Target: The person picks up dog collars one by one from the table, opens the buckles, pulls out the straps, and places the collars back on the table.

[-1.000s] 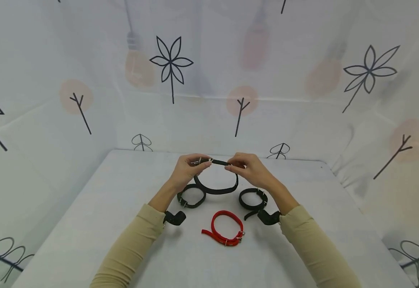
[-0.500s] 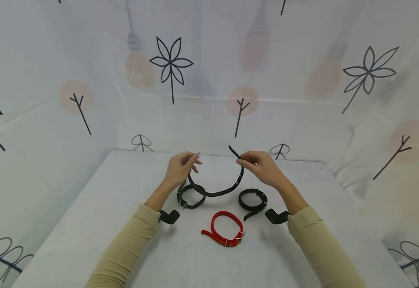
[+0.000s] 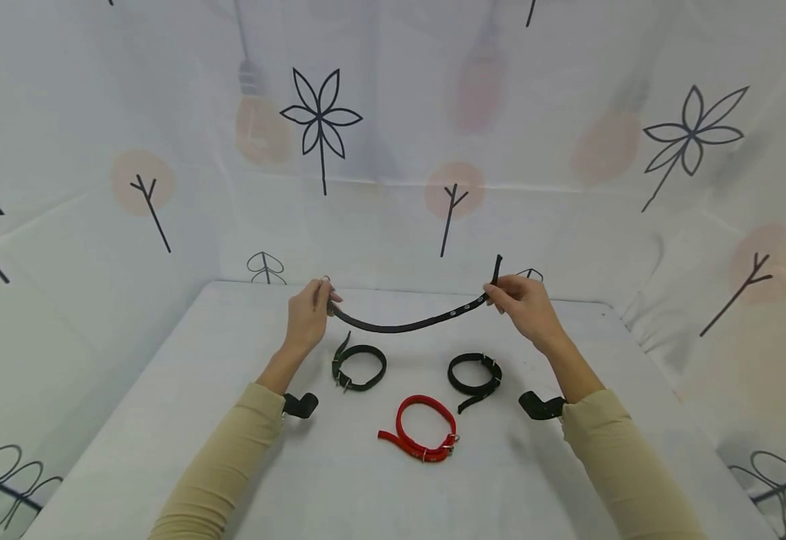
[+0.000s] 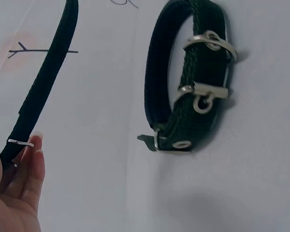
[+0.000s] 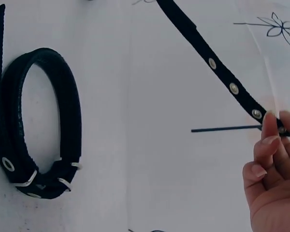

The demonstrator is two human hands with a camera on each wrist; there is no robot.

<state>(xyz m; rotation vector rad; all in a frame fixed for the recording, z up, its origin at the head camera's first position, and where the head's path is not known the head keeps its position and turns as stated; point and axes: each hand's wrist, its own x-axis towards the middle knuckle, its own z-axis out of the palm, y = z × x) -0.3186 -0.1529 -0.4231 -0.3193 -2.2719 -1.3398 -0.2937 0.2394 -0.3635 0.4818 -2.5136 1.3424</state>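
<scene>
Stretched between both hands above the table is an unfastened black collar (image 3: 393,328), sagging in a shallow curve. My left hand (image 3: 307,311) pinches its buckle end; a metal loop (image 4: 20,143) shows by the fingers in the left wrist view. With thumb and fingertips my right hand (image 3: 526,306) pinches the eyelet end, whose tip sticks up past the fingers. Metal eyelets (image 5: 234,88) line that part in the right wrist view. Below lie a dark green buckled collar (image 3: 381,369) on the left, a black buckled collar (image 3: 452,377) on the right and a red collar (image 3: 401,420) nearer me.
The white table (image 3: 184,420) reaches back to a pale printed curtain (image 3: 393,225), which also hangs at both sides. A black wrist camera (image 3: 301,406) sits on the left wrist and another camera (image 3: 541,406) on the right.
The black collar, earlier a closed loop with its ends together, is now unfastened. Both hands have moved apart, drawing it into a long shallow arc. The three collars on the table stay put.
</scene>
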